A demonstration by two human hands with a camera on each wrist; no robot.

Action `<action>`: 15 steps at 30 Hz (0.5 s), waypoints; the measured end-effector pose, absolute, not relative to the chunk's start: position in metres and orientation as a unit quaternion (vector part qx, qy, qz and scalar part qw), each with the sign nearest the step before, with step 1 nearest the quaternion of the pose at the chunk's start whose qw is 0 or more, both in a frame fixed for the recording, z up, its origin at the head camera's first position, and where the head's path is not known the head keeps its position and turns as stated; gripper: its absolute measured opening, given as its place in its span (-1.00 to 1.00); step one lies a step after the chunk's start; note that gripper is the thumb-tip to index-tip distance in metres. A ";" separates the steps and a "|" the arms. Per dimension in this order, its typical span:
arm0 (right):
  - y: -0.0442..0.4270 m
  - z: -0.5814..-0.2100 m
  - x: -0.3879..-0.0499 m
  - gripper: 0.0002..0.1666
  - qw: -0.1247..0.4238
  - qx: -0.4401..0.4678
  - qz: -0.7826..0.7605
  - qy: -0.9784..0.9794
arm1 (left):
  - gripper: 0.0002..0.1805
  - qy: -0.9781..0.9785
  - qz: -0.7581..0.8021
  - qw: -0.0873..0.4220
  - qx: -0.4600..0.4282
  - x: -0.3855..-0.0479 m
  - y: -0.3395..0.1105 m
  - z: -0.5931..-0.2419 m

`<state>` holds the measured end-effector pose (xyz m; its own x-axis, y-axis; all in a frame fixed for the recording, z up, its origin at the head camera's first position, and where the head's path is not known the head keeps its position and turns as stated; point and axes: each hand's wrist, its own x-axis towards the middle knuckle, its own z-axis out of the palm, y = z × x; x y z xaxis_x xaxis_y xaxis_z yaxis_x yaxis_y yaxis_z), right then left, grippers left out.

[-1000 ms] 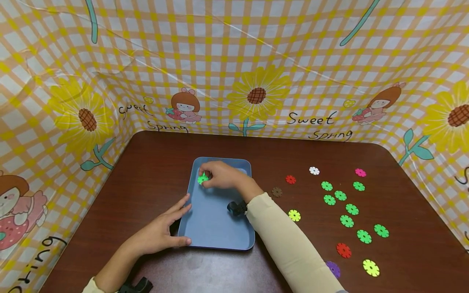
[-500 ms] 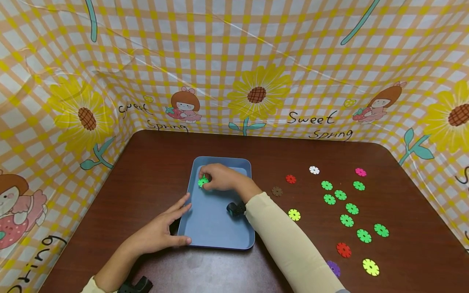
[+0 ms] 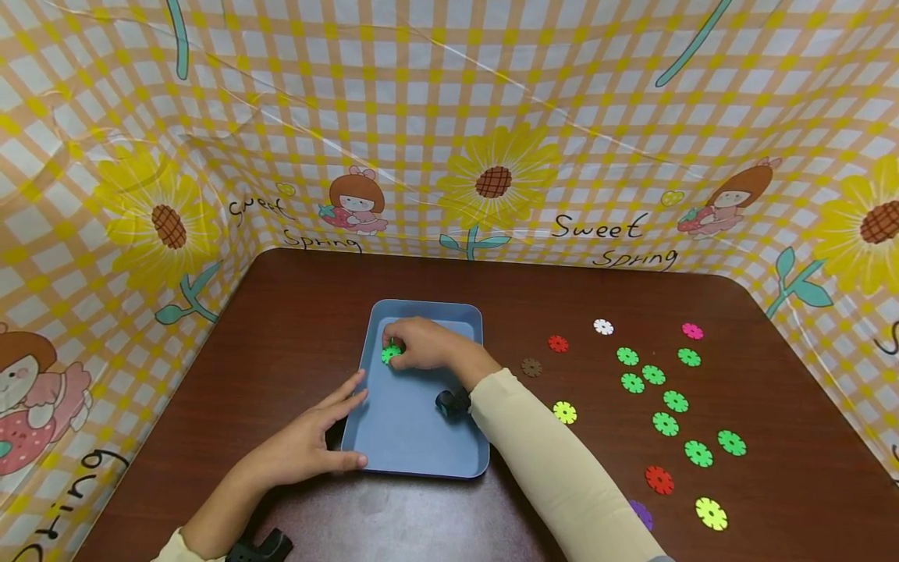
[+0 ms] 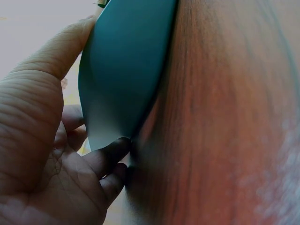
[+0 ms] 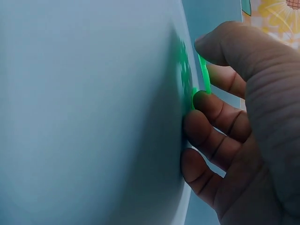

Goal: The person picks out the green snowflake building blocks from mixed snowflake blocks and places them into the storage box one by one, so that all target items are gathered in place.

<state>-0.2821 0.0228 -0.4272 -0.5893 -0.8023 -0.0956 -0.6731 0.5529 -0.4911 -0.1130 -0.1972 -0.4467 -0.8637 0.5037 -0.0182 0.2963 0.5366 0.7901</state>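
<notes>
A blue-grey tray (image 3: 414, 437) lies on the table. Over its far left part, my right hand (image 3: 424, 343) pinches a green notched plastic disc (image 3: 390, 355) by thumb and fingers. From the right wrist, that disc (image 5: 205, 74) appears edge-on, just off the tray floor (image 5: 93, 93). A second green sliver (image 5: 194, 97) shows beneath it; whether it is another disc I cannot tell. My left hand (image 3: 302, 445) touches the tray's left side with spread fingers. In the left wrist view, its thumb and fingertips lie against the tray's outer wall (image 4: 124, 61).
Right of the tray lie several green discs (image 3: 665, 424), with red (image 3: 659, 480), yellow (image 3: 712, 513), white (image 3: 602, 327), pink (image 3: 692, 331), brown (image 3: 531, 368) and purple (image 3: 641, 514) ones. A checked sunflower cloth (image 3: 421, 94) walls the table's back and sides.
My right hand has come slightly nearer and lower in the tray with the green disc, which has turned a little. The left hand and the tray stay in place.
</notes>
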 end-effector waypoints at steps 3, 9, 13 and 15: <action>0.023 -0.428 -0.282 -0.84 0.153 -0.424 -0.199 0.870 | 0.06 0.867 0.425 0.125 0.229 -0.113 -0.197 -0.446; 0.023 -0.427 -0.281 -0.83 0.151 -0.422 -0.190 0.873 | 0.05 0.867 0.426 0.123 0.228 -0.113 -0.197 -0.445; 0.023 -0.426 -0.280 -0.84 0.152 -0.419 -0.190 0.875 | 0.05 0.867 0.425 0.123 0.229 -0.112 -0.197 -0.445; 0.023 -0.427 -0.280 -0.84 0.153 -0.418 -0.190 0.875 | 0.05 0.866 0.426 0.124 0.229 -0.112 -0.197 -0.445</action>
<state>-0.2797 0.0229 -0.4265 -0.6032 -0.7902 -0.1084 -0.6738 0.5776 -0.4608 -0.1121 -0.1968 -0.4449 -0.8646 0.5021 -0.0208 0.2900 0.5324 0.7953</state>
